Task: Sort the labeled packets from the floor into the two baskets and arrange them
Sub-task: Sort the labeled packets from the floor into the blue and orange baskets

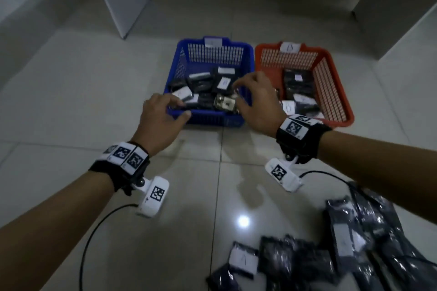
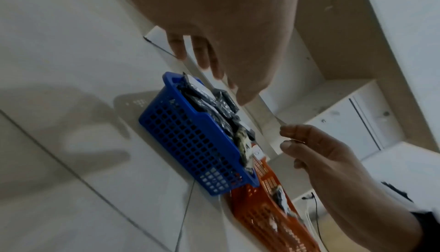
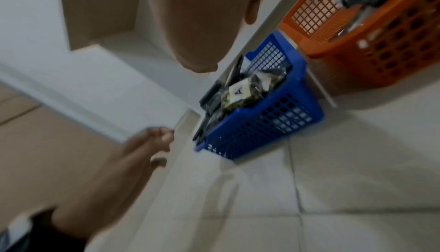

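Black foil packets with white paper labels (image 1: 222, 82) are seen part-sorted into the blue plastic basket (image 1: 246, 64) and orange one (image 1: 331, 71), more heaped near-right (image 1: 343, 238); both left hand (image 1: 160, 118) and right hand (image 1: 257, 104) hover loosely spread, holding nothing.

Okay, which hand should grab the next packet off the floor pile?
Probably the right hand: the pile of packets lies on the floor on its side, below its forearm. The left hand would have to cross over.

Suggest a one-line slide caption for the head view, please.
Both hands, left hand and right hand, hover empty over the blue basket beside the orange basket; packets wait on the floor.
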Tool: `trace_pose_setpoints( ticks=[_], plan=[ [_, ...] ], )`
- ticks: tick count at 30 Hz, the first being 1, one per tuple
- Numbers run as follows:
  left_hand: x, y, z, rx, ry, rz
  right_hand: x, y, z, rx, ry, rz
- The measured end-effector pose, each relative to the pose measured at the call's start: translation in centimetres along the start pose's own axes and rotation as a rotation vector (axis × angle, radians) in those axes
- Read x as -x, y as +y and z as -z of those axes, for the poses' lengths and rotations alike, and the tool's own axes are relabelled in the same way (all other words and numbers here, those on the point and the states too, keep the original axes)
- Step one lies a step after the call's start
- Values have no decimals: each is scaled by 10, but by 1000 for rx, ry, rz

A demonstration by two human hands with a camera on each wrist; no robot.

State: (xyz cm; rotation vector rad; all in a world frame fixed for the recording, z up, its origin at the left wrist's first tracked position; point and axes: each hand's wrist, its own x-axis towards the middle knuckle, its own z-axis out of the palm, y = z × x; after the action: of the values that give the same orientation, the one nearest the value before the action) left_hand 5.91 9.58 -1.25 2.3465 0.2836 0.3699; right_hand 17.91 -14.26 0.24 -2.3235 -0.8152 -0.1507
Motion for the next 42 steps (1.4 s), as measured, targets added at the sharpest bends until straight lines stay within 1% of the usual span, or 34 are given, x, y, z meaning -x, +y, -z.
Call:
trace_pose_setpoints(
  ticks=[2, 4, 6, 8, 10, 12, 13, 14, 15, 17, 19, 20, 22, 24, 27, 29, 30, 31, 33, 35, 36, 37, 40, 42],
  plan=[
    [18, 12, 3, -1, -233, -27, 38, -5, 0, 31, -80, 111],
    [42, 23, 7, -13, -440, 1, 80, -8, -5, 26, -217, 208],
    [77, 28, 5, 3, -575, 47, 122, -10, -11, 24, -417, 232],
    [115, 31, -4, -21, -698, 35, 158, -11, -18, 40, -619, 244],
    [153, 32, -17, -159, -898, 6, 189, -10, -24, 121, -810, 306],
    [183, 31, -28, -378, -1127, -29, 209, -7, -30, 249, -951, 423],
    [194, 29, -33, -457, -1200, -52, 216, -6, -32, 286, -998, 463],
    [202, 28, -37, -503, -1235, -71, 220, -6, -34, 293, -1029, 479],
    [207, 27, -40, -521, -1239, -79, 220, -5, -36, 281, -1049, 477],
    [211, 29, -45, -509, -1203, -66, 217, -5, -39, 243, -1073, 451],
    [212, 34, -52, -514, -1171, -67, 211, -5, -40, 166, -1091, 372],
    [212, 38, -56, -529, -1162, -86, 207, -3, -39, 95, -1088, 301],
    [212, 44, -63, -572, -1163, -137, 201, 0, -36, -70, -1056, 137],
    [211, 48, -68, -589, -1167, -143, 193, 7, -33, -170, -1004, 12],
    [211, 49, -71, -502, -1146, -97, 181, 18, -26, -217, -935, -90],
    [214, 47, -71, -412, -1154, -103, 176, 27, -20, -222, -903, -136],
    [215, 46, -71, -399, -1182, -144, 175, 31, -18, -224, -896, -151],
    [217, 45, -72, -419, -1207, -214, 175, 34, -17, -229, -895, -164],
    [221, 42, -75, -477, -1210, -346, 175, 37, -16, -249, -895, -184],
    [222, 42, -77, -476, -1182, -373, 175, 37, -17, -275, -888, -201],
    [220, 43, -77, -462, -1174, -356, 175, 37, -17, -282, -886, -209],
    [217, 45, -77, -434, -1173, -307, 175, 37, -18, -285, -885, -215],
    [197, 48, -72, -240, -1190, -52, 176, 37, -18, -296, -889, -229],
    [181, 45, -66, -149, -1205, 52, 175, 38, -17, -310, -884, -243]
  ],
)
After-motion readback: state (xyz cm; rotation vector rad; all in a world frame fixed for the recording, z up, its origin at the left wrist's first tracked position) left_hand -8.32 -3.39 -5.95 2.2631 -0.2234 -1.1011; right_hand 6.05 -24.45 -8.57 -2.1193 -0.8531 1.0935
